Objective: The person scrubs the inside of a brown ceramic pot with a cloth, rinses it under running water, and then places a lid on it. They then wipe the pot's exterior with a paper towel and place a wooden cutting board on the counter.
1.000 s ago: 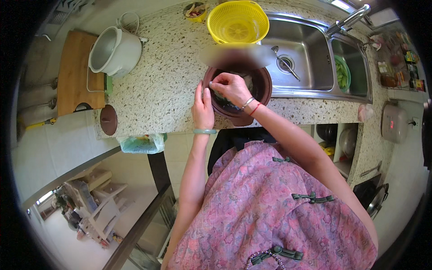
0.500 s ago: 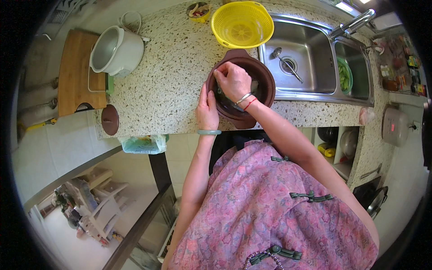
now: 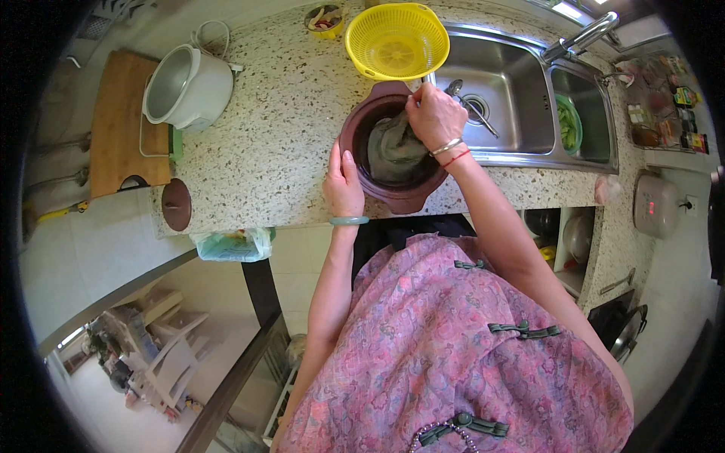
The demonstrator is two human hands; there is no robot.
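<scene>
A brown clay pot (image 3: 408, 201) with two lug handles sits on the counter in front of me. My left hand (image 3: 344, 189) lies against its left outer wall, fingers stretched up along the side and thumb apart. My right hand (image 3: 436, 119) is at the pot's right inner rim, fingers closed. From under it a limp, wet-looking grey-green thing (image 3: 394, 149), perhaps a cloth, spreads across the inside of the pot. The right fingertips are partly hidden. The pot's brown lid (image 3: 177, 205) is at the counter's left edge.
Behind the pot stands a yellow colander (image 3: 396, 41), beside a small yellow bowl (image 3: 326, 23). To the right, a steel sink (image 3: 513, 98) holds a ladle (image 3: 483, 117) and a bowl of green vegetables (image 3: 568, 124). A white cooker pot (image 3: 189, 87) and wooden board (image 3: 121, 128) are left.
My right hand has moved from the pot's left inside to its right rim, and the grey-green thing now shows in the pot. My left hand stays at the pot's wall.
</scene>
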